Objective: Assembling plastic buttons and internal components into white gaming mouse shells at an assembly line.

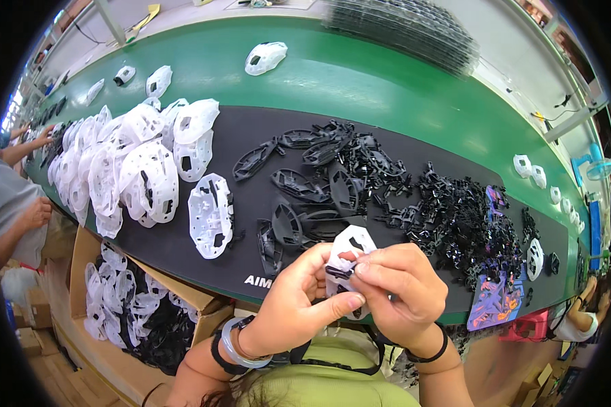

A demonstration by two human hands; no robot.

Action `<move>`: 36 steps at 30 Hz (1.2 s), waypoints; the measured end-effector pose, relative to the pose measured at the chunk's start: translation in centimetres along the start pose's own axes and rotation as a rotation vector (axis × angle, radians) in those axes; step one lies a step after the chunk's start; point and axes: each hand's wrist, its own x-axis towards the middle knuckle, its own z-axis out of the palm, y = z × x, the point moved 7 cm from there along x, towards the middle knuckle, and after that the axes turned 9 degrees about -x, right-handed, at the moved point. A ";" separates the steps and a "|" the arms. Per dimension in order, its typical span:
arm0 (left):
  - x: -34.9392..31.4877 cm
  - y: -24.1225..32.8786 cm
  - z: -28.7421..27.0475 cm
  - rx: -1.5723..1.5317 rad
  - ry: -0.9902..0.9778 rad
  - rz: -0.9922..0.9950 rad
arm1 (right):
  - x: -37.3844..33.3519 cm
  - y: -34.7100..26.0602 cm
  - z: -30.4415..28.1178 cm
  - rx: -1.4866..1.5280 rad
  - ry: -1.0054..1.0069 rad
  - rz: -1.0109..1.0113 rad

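Note:
In front of my body, my left hand grips a white plastic shell from the left, thumb laid across its lower part. The fingers of my right hand pinch a small black plastic part against the shell's opening. My fingers partly hide both the shell and the part. Just beyond my hands lie several black oval plastic covers. Left of these, a single white shell lies on the black mat, hollow side up.
White shells are heaped at left. Tangled small black parts cover the mat's right side, near a purple patterned sheet. Stacked clear trays stand at the back. A cardboard box sits below left. Another person's hand is far left.

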 end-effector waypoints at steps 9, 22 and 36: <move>-0.3 -0.2 -0.9 0.053 -0.007 -0.054 | -0.4 -0.7 0.4 -0.171 -0.095 -0.117; -0.2 -0.4 -1.9 0.049 -0.005 -0.079 | -1.8 0.8 0.2 -0.095 -0.357 0.163; -1.5 1.3 0.0 0.635 -0.063 0.003 | -4.7 1.6 2.7 0.222 -0.586 0.552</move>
